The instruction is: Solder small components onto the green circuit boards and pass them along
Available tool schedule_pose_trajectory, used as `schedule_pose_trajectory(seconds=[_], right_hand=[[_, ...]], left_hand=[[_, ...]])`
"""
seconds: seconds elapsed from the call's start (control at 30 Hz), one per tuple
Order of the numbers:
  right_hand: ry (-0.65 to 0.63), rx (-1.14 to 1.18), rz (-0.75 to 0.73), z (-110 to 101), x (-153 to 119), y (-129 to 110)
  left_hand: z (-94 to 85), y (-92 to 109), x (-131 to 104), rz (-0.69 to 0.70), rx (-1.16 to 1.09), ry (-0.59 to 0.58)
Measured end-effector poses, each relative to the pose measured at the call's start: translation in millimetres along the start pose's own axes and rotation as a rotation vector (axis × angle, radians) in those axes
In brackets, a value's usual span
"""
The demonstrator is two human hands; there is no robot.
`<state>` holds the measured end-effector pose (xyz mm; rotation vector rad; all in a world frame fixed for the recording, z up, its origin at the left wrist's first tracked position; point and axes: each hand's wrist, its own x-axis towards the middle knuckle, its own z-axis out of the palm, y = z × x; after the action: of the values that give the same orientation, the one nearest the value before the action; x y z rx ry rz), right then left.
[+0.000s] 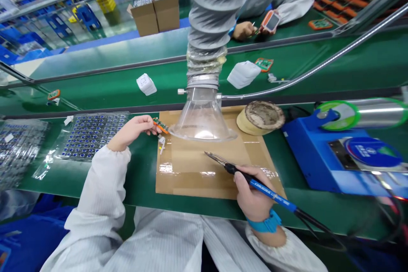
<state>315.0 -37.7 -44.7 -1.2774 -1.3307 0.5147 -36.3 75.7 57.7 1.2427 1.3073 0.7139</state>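
Observation:
My left hand (137, 129) pinches a small green circuit board with an orange edge (161, 125), just left of the clear fume hood. A white connector with short leads (162, 143) hangs or lies right below that board; I cannot tell which. In my right hand (256, 195) is a blue and black soldering iron (259, 186), its metal tip pointing up and left over the brown cardboard sheet (191, 178). The tip touches nothing. A blue strap circles my right wrist.
Above the cardboard hangs the clear fume hood (205, 119) on a grey hose (216, 21). A round pot (260, 118) stands at the cardboard's back right, a blue solder station (306, 153) farther right. Component trays (95, 136) lie left. Across the green belt, a co-worker's hands hold an orange-framed device (270, 22).

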Motion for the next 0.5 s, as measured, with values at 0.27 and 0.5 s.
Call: schedule_pose_trajectory(seconds=[0.27,0.5], right_hand=[[0.001,-0.005,-0.011,-1,-2,2],[-0.011,0.003,-0.008,0,1,0]], left_hand=[[-2.3,-2,77,0.222,0.411,0.286],[30.1,-60,50,0.249,0.857,0.214]])
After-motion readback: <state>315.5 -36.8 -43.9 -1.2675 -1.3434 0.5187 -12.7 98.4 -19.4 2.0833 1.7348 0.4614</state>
